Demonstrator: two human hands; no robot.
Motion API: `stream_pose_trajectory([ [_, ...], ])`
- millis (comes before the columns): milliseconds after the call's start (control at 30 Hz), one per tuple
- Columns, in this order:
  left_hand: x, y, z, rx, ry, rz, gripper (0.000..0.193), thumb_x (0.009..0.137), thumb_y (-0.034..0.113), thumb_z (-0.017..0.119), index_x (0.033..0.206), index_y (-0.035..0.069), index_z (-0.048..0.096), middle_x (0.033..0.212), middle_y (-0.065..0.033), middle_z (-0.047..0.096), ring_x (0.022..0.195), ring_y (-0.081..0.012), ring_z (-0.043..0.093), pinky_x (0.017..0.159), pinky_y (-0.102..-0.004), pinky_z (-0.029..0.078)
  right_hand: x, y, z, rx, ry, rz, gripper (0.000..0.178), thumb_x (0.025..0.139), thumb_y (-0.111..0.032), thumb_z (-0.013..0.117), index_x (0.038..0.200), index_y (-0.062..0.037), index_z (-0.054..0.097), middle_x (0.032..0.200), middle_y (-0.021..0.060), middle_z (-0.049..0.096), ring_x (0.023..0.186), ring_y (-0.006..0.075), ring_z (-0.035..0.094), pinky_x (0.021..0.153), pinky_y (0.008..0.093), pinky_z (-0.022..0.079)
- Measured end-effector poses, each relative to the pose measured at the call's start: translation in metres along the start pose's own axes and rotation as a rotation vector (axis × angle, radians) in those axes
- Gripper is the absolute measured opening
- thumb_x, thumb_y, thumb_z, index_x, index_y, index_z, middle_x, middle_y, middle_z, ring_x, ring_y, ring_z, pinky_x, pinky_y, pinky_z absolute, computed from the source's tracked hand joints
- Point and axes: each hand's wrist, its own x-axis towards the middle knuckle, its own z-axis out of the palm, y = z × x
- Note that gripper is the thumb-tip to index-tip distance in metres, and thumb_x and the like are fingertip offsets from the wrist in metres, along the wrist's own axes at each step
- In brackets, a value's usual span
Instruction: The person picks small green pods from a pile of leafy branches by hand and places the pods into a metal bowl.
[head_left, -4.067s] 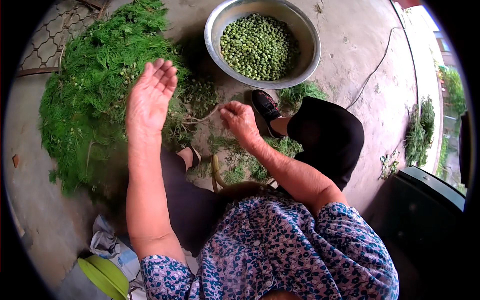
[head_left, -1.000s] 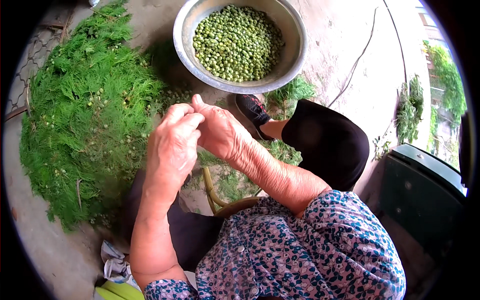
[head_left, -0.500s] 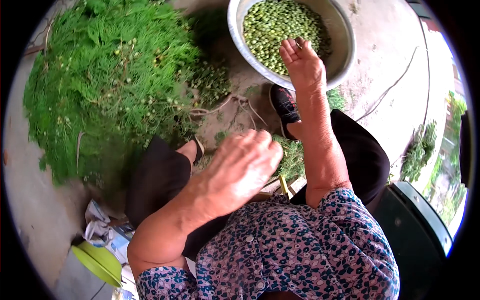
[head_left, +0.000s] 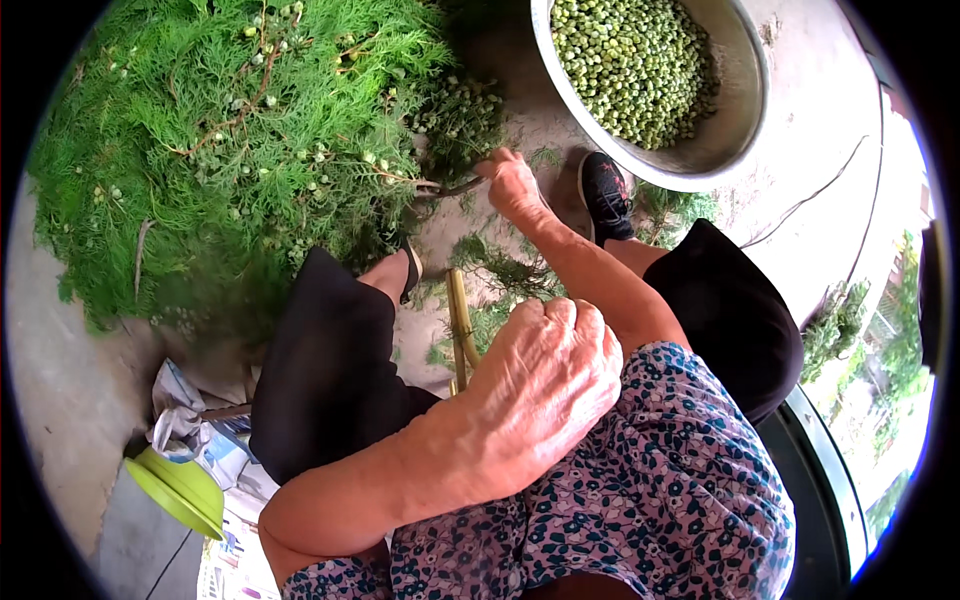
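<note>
Feathery green conifer branches, dotted with small round pale-green cones, are heaped on the grey concrete floor to the left of my view, spreading up to the left foot. From where I'm watching, the right hand is out at the edge of that heap with its fingers closed on a thin brown woody stem that runs back into the greenery. The left hand is curled up loosely, knuckles toward me, in front of the floral shirt; honestly can't tell if there's anything in it. Up top right sits a wide round silver metal basin holding loads of little green cones, just past the black shoe with red markings. Lower left I've got a lime-green plastic dish beside some crumpled bags.
</note>
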Motion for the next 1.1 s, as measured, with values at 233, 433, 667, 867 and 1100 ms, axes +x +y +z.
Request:
stream_pose_trajectory([
  [233,-0.005,-0.001,-0.004,0.118,-0.171,-0.025,0.032,0.072,0.015,0.054,0.098,-0.004,0.055,0.095,-0.0164,0.053,0.087,-0.0213,0.052,0.074,-0.0307,0.042,-0.037,-0.02,0.018,-0.237,-0.256,-0.122,0.027,0.067,-0.003,0.05,0.089,-0.0125,0.063,0.094,0.0067,0.055,0.094,0.0267,0.048,0.08,0.0396,0.039],
  [433,-0.01,-0.002,-0.003,0.181,-0.17,-0.006,0.032,0.073,0.016,0.055,0.098,-0.003,0.056,0.094,-0.0153,0.055,0.084,-0.0192,0.052,0.07,-0.0279,0.044,-0.045,-0.02,0.04,0.021,-0.231,-0.008,0.022,0.068,0.0,0.048,0.085,-0.0075,0.061,0.085,0.0163,0.055,0.081,0.0368,0.054,0.069,0.0408,0.046],
  [667,-0.007,-0.003,0.001,0.181,-0.157,-0.034,0.033,0.074,0.015,0.054,0.101,-0.003,0.055,0.094,-0.0153,0.055,0.084,-0.0189,0.052,0.071,-0.0281,0.043,-0.014,-0.009,0.028,0.012,0.225,0.377,0.025,0.066,-0.018,0.066,0.088,-0.007,0.06,0.085,0.0151,0.057,0.087,0.0321,0.054,0.073,0.0417,0.044],
  [867,-0.004,-0.002,-0.001,0.211,-0.191,-0.04,0.035,0.072,0.015,0.054,0.101,-0.004,0.055,0.095,-0.0166,0.055,0.084,-0.02,0.052,0.073,-0.0293,0.043,0.001,-0.002,0.037,-0.024,-0.081,0.437,0.021,0.063,-0.025,0.066,0.079,-0.0098,0.064,0.091,0.0128,0.059,0.089,0.0311,0.055,0.075,0.0396,0.046],
  [1100,-0.001,-0.003,-0.001,0.25,-0.177,-0.042,0.034,0.072,0.015,0.054,0.1,-0.004,0.055,0.095,-0.0168,0.055,0.083,-0.0199,0.053,0.072,-0.029,0.044,0.003,-0.005,0.036,-0.21,-0.166,0.304,0.015,0.066,-0.021,0.063,0.079,-0.0135,0.065,0.089,0.0082,0.061,0.09,0.0295,0.052,0.077,0.0413,0.041],
])
